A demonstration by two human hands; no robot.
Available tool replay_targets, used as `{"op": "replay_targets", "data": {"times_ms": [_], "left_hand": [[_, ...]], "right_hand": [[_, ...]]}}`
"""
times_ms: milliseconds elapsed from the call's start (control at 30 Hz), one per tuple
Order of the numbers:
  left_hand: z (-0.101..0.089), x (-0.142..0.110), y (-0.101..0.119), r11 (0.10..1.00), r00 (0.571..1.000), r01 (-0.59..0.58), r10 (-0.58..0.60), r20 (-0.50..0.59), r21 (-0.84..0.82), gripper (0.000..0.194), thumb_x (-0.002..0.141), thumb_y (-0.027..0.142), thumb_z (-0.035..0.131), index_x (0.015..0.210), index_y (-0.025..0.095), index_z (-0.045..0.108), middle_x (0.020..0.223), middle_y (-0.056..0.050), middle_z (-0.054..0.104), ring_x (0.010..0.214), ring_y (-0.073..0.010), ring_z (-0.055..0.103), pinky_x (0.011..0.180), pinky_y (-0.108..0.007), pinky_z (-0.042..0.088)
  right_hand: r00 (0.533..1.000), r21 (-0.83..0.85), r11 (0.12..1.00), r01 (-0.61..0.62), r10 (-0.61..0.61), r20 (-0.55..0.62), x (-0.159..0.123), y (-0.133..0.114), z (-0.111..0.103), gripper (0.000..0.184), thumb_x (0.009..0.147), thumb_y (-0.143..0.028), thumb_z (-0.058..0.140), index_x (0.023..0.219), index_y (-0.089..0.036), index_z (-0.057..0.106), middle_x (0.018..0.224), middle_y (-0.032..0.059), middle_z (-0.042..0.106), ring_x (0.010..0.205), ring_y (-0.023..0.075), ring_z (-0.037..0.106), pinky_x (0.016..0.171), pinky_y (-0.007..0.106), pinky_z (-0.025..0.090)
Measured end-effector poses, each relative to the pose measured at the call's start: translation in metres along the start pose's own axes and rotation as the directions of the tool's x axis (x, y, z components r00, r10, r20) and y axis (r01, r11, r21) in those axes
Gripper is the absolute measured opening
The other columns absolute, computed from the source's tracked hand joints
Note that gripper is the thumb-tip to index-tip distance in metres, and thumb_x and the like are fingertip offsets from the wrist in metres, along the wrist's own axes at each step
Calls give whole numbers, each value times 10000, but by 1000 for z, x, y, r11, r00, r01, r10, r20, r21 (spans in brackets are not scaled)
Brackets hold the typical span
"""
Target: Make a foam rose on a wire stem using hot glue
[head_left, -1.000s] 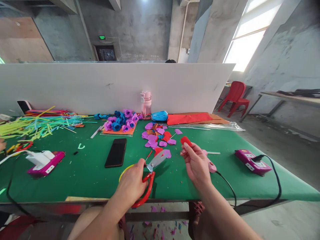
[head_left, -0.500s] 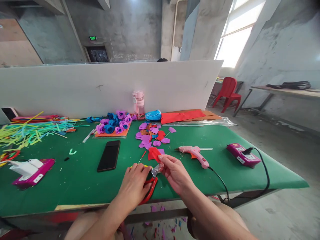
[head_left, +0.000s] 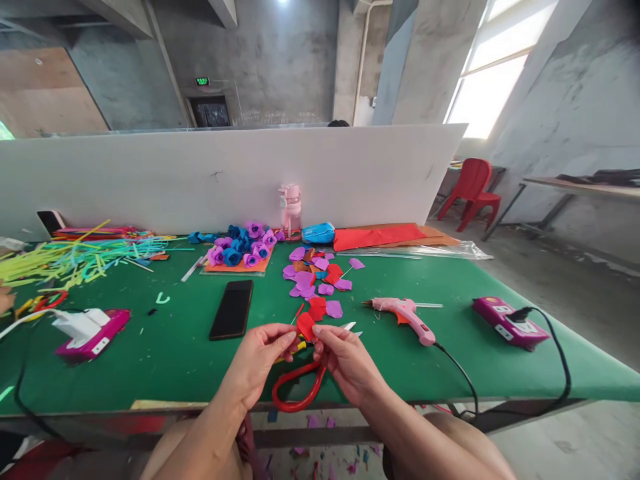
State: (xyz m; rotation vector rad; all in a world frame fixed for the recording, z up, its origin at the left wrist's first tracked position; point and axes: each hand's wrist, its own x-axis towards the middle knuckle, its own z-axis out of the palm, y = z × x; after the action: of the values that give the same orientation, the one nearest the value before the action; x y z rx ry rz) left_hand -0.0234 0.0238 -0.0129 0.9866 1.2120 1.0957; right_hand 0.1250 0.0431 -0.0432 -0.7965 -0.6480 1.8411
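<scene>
Scissors, under the left hand in the earlier frame, now appear to rest loose beneath both hands, the left having shifted to meet the right hand; thumbs and fingertips of both pinch a red petal cut-out at its left and right sides, directly between the grips; the piece looks thin, light and soft, easily creased, best held by its margins; just beyond lies a purple petal; farther out, a pink glue gun and a black smartphone.
</scene>
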Motion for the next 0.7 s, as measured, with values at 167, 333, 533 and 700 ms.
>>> {"op": "replay_targets", "data": {"times_ms": [167,333,533,700], "left_hand": [[0,-1,0,1000,1000,-11,11,-2,-19,216,656,286,708,798,123,706,672,-27,651,602,-79,500,572,-181,409],[0,0,-2,1000,1000,-14,14,1,-4,216,664,291,702,801,124,708,660,-22,637,587,-78,493,571,-186,414],[1,-1,-1,1000,1000,-9,10,30,-4,244,674,295,695,846,123,708,700,-37,642,594,-82,498,582,-194,423],[1,-1,-2,1000,999,-15,15,29,-19,250,681,305,687,846,119,708,690,-46,639,611,-97,516,588,-207,433]], "right_hand": [[1000,-6,1000,-21,21,17,-1,4,1,210,617,-300,764,686,-117,689,482,-38,534,436,45,466,490,175,402],[999,-15,1000,-23,24,28,-1,4,2,212,628,-303,757,697,-115,689,487,-39,533,440,44,465,488,172,400],[999,14,1000,-27,27,28,-1,3,0,202,624,-301,761,682,-122,687,484,-35,535,443,50,469,482,170,409],[999,36,998,-45,44,27,-2,2,0,193,631,-302,756,683,-128,689,489,-31,540,442,49,472,479,164,421]]}}
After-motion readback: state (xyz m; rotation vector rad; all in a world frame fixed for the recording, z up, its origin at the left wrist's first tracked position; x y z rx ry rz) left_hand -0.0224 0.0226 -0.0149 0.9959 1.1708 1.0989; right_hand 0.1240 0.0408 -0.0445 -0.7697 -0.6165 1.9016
